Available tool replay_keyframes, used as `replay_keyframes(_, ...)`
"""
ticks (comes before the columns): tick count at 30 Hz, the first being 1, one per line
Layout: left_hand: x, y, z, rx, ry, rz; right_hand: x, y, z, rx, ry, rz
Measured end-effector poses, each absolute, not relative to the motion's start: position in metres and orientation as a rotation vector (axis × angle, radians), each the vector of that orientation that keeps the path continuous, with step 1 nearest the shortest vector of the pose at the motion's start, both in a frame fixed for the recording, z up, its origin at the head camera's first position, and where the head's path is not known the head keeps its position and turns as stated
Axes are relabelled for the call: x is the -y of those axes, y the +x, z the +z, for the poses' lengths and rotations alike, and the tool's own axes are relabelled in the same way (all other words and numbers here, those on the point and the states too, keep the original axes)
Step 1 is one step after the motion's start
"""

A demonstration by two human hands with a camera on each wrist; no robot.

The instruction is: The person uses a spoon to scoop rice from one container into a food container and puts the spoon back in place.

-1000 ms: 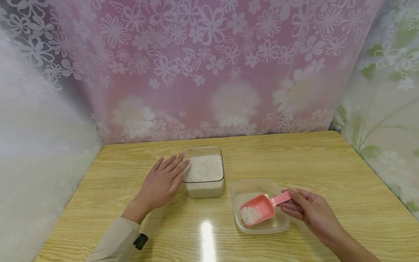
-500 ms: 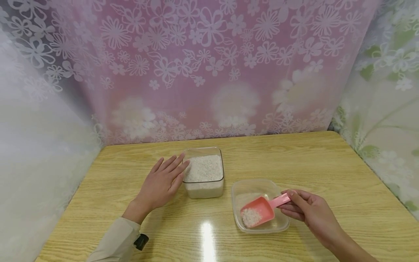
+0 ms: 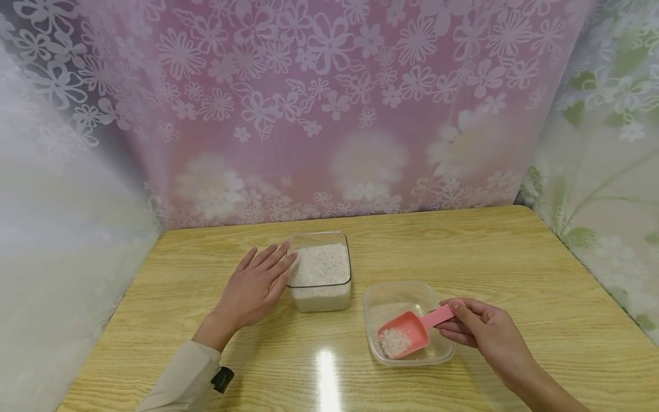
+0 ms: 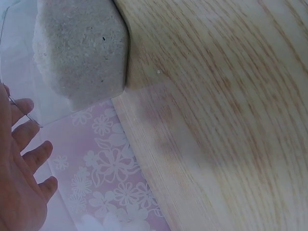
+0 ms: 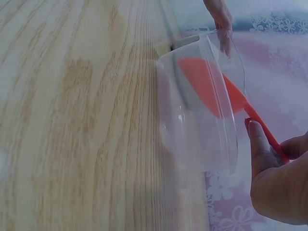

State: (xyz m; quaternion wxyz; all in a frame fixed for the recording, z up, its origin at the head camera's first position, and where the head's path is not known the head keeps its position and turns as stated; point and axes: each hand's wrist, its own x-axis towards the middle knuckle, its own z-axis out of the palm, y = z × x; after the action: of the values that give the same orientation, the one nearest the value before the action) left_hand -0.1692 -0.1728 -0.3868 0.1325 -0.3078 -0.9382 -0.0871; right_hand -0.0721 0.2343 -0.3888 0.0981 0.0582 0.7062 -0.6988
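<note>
My right hand point(image 3: 496, 337) pinches the handle of a pink scoop point(image 3: 421, 329) between thumb and fingers. The scoop's bowl dips into a clear plastic container point(image 3: 368, 320), and a small heap of white grains, like rice, point(image 3: 395, 342) lies at its front end. In the right wrist view the scoop point(image 5: 202, 86) shows through the container's wall. My left hand point(image 3: 252, 289) has its fingers straight, the tips at the left rim of a clear square bin point(image 3: 321, 300) filled well up with the same pale grains point(image 4: 82, 48).
Both containers stand on a wood-grain table point(image 3: 437, 252), the bin further back and to the left. A pink flowered curtain point(image 3: 329, 114) hangs behind the table's far edge, with pale curtains point(image 3: 602, 171) at the sides.
The scoop has tipped slightly and its bowl has sunk a little lower in the plastic container, grains still in it. The left hand has stayed at the bin.
</note>
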Motion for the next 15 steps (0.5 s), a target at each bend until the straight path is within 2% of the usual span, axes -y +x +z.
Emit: replay_keyframes(15, 0.1731, -0.171, -0.3862, 2.709, -0.897, -0.253, -0.2306, -0.069, -0.3823, -2.175, 0.199, -2.022)
